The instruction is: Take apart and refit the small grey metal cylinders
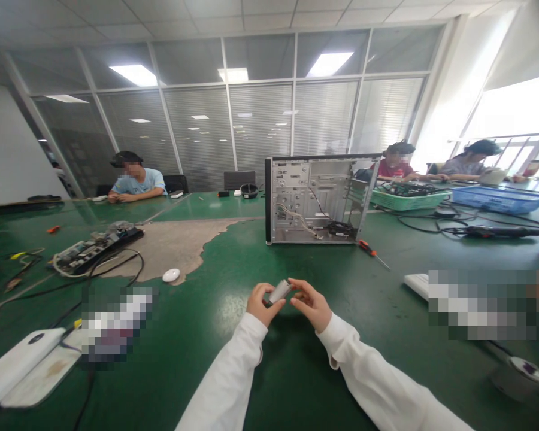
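Observation:
My left hand [261, 304] is closed around a small pale grey block [279, 291], tilted with its upper end to the right; its exact kind is unclear. A dark bit shows at its lower end by my left fingers. My right hand [312, 304] is at the block's upper right end, its thumb and index finger apart and curved. The index fingertip appears to touch the end. Both hands are above the green tabletop [291, 371]. Beyond them stands an open computer case [314, 200], with cables inside. A screwdriver [372, 252] lies by the case's right corner.
At left are a circuit board assembly [99, 246], black cables, a round white case [171, 275] and a white device [24, 365]. On the right are a green basket [408, 200], a blue basket [503, 197], a white power strip [420, 284] and a metal can [518, 378]. Several people sit around the table.

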Demonstrator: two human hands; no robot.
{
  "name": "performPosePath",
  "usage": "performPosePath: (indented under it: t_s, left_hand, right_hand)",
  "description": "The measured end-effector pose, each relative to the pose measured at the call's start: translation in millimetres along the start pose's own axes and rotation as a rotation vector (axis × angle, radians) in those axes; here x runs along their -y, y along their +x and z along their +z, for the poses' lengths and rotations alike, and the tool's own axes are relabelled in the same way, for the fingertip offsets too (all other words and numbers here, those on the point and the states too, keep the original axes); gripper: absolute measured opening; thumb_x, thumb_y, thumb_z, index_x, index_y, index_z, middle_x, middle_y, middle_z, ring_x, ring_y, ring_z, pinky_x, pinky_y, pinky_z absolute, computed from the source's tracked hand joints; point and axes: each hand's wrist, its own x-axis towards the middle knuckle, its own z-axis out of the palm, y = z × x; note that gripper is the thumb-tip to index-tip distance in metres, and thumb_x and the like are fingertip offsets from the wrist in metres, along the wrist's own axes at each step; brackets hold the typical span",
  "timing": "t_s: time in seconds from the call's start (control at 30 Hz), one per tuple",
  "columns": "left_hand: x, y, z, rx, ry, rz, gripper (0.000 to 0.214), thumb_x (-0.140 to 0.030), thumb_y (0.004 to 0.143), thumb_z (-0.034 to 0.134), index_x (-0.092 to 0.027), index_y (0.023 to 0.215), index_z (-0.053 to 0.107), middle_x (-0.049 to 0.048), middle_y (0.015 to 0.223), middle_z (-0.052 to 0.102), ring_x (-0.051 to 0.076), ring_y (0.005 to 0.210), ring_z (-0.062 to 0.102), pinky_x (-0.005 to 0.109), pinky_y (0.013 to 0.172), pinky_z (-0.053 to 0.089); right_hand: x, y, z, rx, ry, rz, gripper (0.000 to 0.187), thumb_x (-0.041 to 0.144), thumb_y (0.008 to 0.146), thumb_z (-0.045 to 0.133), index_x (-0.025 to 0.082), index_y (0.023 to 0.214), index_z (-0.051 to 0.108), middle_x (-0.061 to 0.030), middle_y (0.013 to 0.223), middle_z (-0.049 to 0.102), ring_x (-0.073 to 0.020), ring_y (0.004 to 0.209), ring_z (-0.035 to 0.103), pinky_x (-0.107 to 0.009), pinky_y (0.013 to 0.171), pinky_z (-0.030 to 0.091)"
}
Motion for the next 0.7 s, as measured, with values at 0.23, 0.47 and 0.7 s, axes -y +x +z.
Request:
performPosePath:
  t_s: [0.23,0.47,0.7]
  left_hand:
    - [11,1,6.0,0.066,0.124,0.066,0.024,-0.031,0.055,0.061,-0.019,0.074,0.053,0.0041,0.084,0.053,0.019,0.083,0.047,0.029,0.063,0.041]
    - [9,2,5.2,0.049,0.229,0.108,0.026,-0.028,0.05,0.063,-0.017,0.073,0.057,0.0052,0.079,0.054,0.021,0.082,0.046,0.035,0.074,0.038]
    - [10,1,6.5,0.045,0.231,0.085,0.028,-0.03,0.05,0.063,-0.018,0.075,0.057,0.005,0.081,0.053,0.021,0.084,0.045,0.035,0.076,0.037]
  right_hand:
    - [14,-4,-2,0.111,-0.366,-0.285,0.041,0.016,0.067,0.045,0.022,0.108,0.043,-0.0064,0.1,0.046,-0.009,0.065,0.049,-0.024,0.059,0.044]
    - [37,-11,0,0.196,-0.552,-0.307,0.039,0.018,0.071,0.039,0.026,0.11,0.043,-0.0061,0.103,0.044,-0.0142,0.082,0.048,-0.03,0.075,0.041]
    - [41,-10,-3,0.23,-0.765,-0.282,0.042,0.02,0.072,0.038,0.028,0.114,0.039,-0.0063,0.108,0.041,-0.0166,0.086,0.046,-0.031,0.076,0.038]
